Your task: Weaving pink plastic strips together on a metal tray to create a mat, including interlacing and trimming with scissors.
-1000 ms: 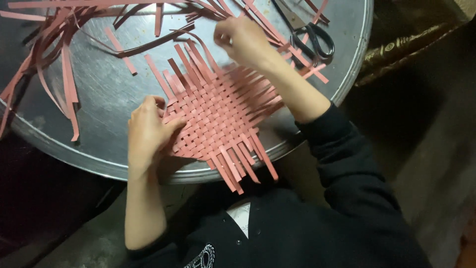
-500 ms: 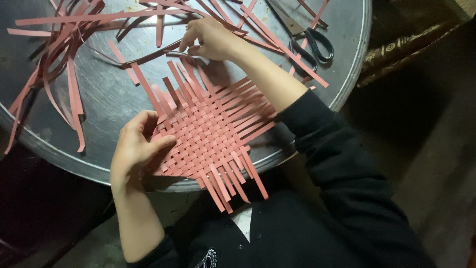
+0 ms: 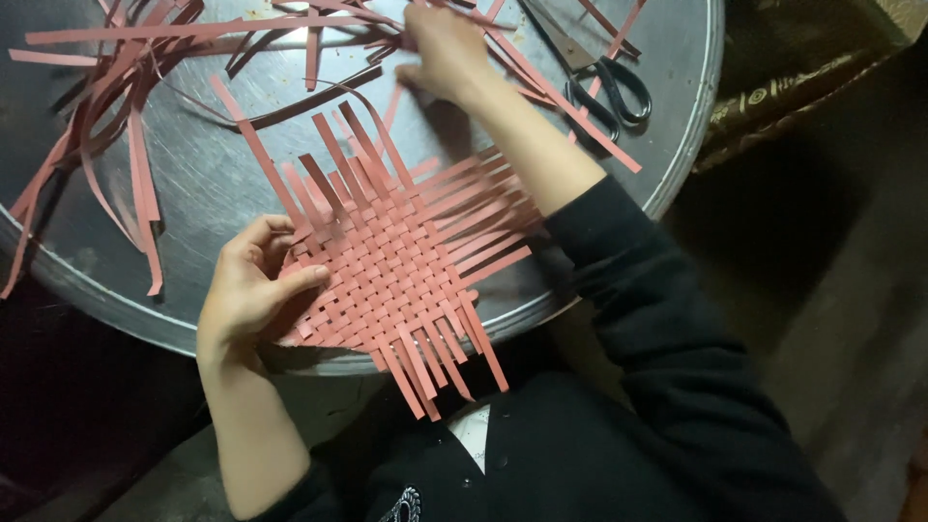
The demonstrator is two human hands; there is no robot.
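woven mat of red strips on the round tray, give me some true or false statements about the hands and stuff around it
1. The left hand rests on the left edge of the woven mat. True.
2. The right hand holds the scissors. False: the scissors lie untouched on the metal tray, and the right hand is among the loose red strips at the far side.
3. The mat lies on a wooden board. False: it lies on the round metal tray.
4. Loose strip ends stick out past the tray's near rim. True.
5. The right arm wears a dark sleeve. True.
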